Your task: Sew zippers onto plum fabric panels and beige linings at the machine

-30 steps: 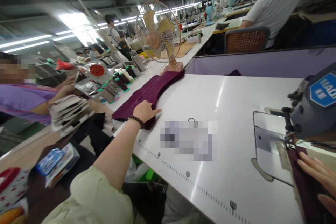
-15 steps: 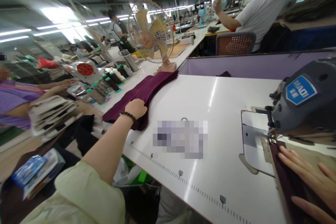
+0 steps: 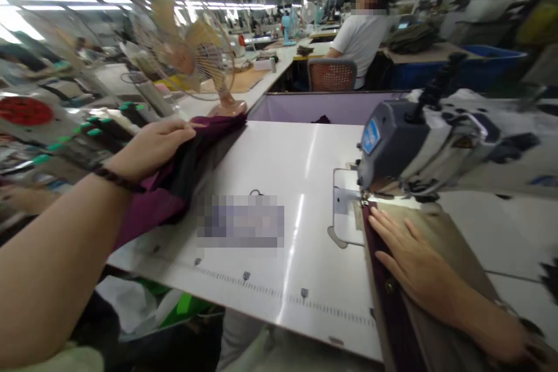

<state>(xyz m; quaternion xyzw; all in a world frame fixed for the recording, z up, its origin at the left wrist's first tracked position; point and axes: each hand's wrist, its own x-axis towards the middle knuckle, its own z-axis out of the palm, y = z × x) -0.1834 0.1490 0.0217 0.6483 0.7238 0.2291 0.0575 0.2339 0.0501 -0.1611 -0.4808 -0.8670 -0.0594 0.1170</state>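
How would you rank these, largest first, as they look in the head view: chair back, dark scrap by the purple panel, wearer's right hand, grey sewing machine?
Grey sewing machine
Right hand
Chair back
Dark scrap
Apparent size only: the chair back is farther off.

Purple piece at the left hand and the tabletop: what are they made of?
Purple piece: looks like fabric, matte; it hangs in soft folds, fiber unclear. Tabletop: probably laminate, smooth and glossy, since it reflects light in bright streaks.

The loose plum fabric bundle (image 3: 152, 209) shows charcoal folds (image 3: 185, 170), the flat white surface (image 3: 270, 157) carries black ruler ticks (image 3: 279, 290), and a dark maroon strip (image 3: 397, 314) borders the long khaki cloth (image 3: 442, 232).
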